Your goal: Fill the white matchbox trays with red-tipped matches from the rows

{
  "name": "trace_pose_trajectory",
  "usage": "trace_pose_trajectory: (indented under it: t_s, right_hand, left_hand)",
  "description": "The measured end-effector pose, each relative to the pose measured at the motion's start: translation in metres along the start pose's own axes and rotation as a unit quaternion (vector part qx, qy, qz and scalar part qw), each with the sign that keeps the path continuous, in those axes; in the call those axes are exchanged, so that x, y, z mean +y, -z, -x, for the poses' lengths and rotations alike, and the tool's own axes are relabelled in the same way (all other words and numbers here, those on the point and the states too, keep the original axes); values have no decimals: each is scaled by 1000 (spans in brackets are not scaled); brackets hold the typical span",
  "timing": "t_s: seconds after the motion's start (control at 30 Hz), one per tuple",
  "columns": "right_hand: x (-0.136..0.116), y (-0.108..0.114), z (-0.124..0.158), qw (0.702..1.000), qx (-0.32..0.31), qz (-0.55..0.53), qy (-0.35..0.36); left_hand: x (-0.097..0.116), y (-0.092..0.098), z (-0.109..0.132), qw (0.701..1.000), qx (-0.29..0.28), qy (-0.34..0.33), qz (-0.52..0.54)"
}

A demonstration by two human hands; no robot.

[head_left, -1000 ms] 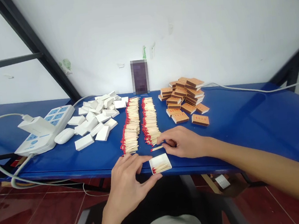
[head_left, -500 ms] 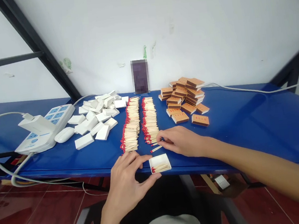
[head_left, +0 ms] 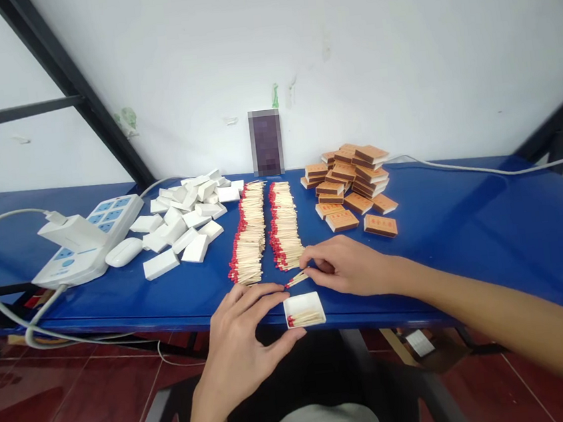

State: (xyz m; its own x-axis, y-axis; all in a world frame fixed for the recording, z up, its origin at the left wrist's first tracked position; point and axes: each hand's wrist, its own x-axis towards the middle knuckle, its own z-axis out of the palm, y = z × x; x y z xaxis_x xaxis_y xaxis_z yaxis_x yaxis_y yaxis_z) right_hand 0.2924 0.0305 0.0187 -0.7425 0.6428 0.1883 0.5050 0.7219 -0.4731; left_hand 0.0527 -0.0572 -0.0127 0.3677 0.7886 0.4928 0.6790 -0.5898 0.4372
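A white matchbox tray (head_left: 315,299) lies at the table's front edge, several red-headed matches (head_left: 307,318) along its near side. My left hand (head_left: 242,336) holds the tray's left end, thumb at the near corner and a finger at the far one. Another of its fingertips reaches to the heads of a few matches (head_left: 296,279) just beyond the tray. Those matches are pinched between the thumb and finger of my right hand (head_left: 342,265); their exact number is unclear. Past both hands run two long rows of matches, a left row (head_left: 248,234) and a right row (head_left: 284,227).
White matchbox trays (head_left: 181,215) are heaped at the left. Orange matchboxes (head_left: 353,173) are piled at the right. A power strip (head_left: 88,241) with a plugged charger, a white rounded case (head_left: 123,252) and cables occupy the far left. A blurred dark panel (head_left: 266,143) stands against the wall.
My right hand has drawn the pinched matches slightly together, away from the right row. A finger of my left hand has stretched out to their heads, while the tray stays held.
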Motion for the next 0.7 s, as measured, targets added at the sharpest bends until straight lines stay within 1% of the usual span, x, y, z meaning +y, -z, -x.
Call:
trace_pose_trajectory:
  t_s: [0.2,0.33,0.57,0.7]
  right_hand:
    - [4,8,0,1000,-18,2,2]
    - [4,8,-2,999,-33,-1,0]
    - [5,4,-3,1000,-25,5,-6]
    - [6,5,-3,1000,-28,-10,-2]
  left_hand:
    - [0,-1,0,1000,2,5,-3]
    - [1,-1,0,1000,5,5,-5]
    - [1,-1,-1,1000,3,6,-6]
    - [1,-1,-1,1000,1,4,-8]
